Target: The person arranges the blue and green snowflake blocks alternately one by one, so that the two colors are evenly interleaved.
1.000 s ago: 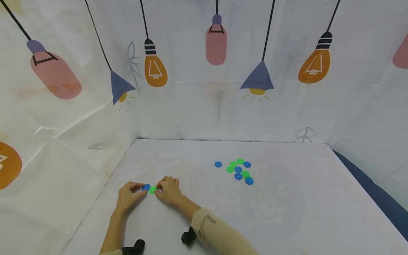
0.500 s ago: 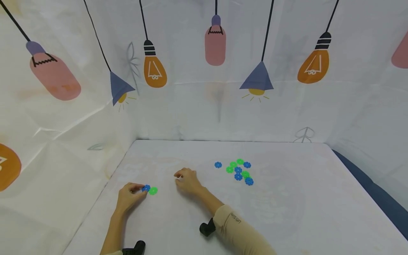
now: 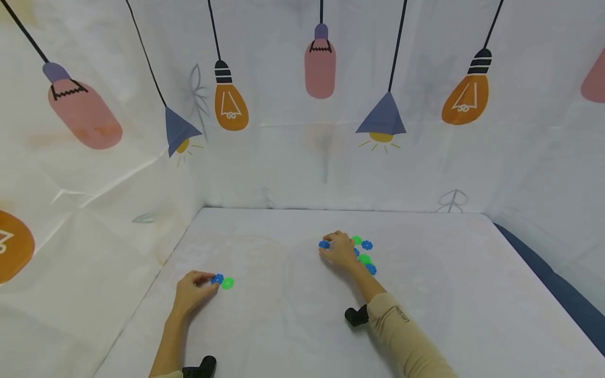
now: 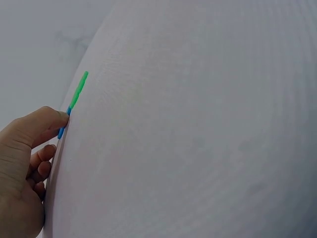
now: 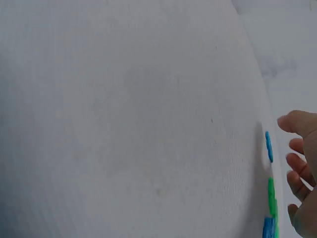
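My left hand (image 3: 191,291) pinches a blue notched plastic disc (image 3: 217,279) between thumb and fingers at the left of the table. A green notched disc (image 3: 228,283) meets its right edge; the left wrist view shows the green disc (image 4: 79,90) in line with the blue one. Farther right, my right hand (image 3: 341,249) hovers with spread thumb and fingers around a single blue disc (image 3: 323,244). The right wrist view has the thumb apart from that blue disc (image 5: 269,147), which lies on the table.
Behind and beside the right hand lie several loose discs, among them a green disc (image 3: 356,240), a blue disc (image 3: 367,245) and another blue disc (image 3: 371,269). The hand hides some of them. A white wall sheet with printed lamps borders the white table (image 3: 283,325).
My right hand has left the green disc beside the left hand and moved right, to the lone blue disc. The left hand keeps its place and its pinch.
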`<state>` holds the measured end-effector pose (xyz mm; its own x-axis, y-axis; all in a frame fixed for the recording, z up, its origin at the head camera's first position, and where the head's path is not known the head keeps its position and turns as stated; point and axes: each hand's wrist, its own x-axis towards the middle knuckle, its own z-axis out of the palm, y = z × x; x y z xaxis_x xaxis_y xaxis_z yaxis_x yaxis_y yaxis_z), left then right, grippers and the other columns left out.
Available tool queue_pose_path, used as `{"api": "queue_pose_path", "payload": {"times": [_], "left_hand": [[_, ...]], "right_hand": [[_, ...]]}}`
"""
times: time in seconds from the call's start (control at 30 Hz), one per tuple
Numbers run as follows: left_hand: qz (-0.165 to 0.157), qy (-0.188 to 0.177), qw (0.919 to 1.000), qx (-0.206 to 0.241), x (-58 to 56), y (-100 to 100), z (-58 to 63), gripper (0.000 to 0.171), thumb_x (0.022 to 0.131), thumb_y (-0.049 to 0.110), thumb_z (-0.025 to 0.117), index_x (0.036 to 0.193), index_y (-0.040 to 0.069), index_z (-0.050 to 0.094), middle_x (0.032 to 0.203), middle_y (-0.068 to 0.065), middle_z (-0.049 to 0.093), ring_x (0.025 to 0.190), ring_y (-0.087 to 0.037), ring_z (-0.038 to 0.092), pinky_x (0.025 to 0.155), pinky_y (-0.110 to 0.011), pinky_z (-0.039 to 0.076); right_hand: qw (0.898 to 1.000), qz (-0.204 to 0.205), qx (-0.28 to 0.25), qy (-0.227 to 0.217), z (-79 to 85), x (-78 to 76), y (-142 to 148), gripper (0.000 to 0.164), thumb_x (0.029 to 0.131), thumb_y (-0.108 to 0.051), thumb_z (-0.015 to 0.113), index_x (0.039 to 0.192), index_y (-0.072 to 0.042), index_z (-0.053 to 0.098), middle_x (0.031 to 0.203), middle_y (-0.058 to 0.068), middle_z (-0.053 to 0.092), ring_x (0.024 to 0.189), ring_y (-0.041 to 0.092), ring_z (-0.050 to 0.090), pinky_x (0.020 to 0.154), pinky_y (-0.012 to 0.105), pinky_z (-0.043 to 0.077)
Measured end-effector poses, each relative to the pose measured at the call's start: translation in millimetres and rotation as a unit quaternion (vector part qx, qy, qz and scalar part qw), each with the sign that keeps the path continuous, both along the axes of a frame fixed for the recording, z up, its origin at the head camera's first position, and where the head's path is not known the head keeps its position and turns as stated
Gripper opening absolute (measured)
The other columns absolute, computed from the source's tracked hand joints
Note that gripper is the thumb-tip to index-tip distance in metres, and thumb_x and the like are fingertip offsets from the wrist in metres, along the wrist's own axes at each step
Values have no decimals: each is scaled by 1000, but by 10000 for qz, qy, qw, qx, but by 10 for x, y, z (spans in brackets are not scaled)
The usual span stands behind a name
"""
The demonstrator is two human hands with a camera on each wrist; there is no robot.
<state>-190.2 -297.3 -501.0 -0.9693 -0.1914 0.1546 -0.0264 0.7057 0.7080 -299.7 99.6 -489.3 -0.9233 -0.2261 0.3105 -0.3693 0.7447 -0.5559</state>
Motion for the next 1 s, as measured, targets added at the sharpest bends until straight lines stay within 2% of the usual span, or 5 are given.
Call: {"api": "queue_pose_path", "payload": {"times": [0.17, 0.4, 0.53, 1.0], "left_hand": [[-13, 74, 10000, -37, -7, -3, -13, 29, 76, 15, 74, 100, 0, 71, 95, -12, 62, 90, -24, 54, 80, -35, 42], [-21, 148, 9999, -31, -5, -4, -24, 28, 75, 15, 75, 99, 0, 71, 95, -12, 63, 90, -24, 55, 79, -34, 43], [-14, 133, 9999, -30, -4, -4, -19, 28, 76, 15, 75, 99, 0, 71, 95, -12, 63, 90, -24, 55, 80, -34, 43], [-84, 129, 9999, -8, 1, -11, -12, 28, 76, 15, 75, 100, 0, 71, 95, -12, 62, 90, -24, 54, 80, -34, 42]], "right_hand": [[9983, -228, 408, -359, -57, -32, 119, 37, 80, -31, 70, 105, -4, 68, 108, 16, 61, 104, 34, 53, 83, 52, 33], [9992, -290, 162, -200, -98, -28, 114, 28, 81, -24, 69, 100, -3, 68, 102, 14, 62, 99, 34, 53, 79, 49, 31], [9992, -338, 8, -219, -94, -23, 103, 26, 80, -22, 69, 96, -3, 68, 98, 13, 63, 97, 33, 54, 82, 51, 31], [9991, -245, -235, -258, -59, 27, 109, 25, 78, -21, 69, 93, -1, 67, 95, 13, 62, 95, 32, 53, 83, 54, 31]]}}
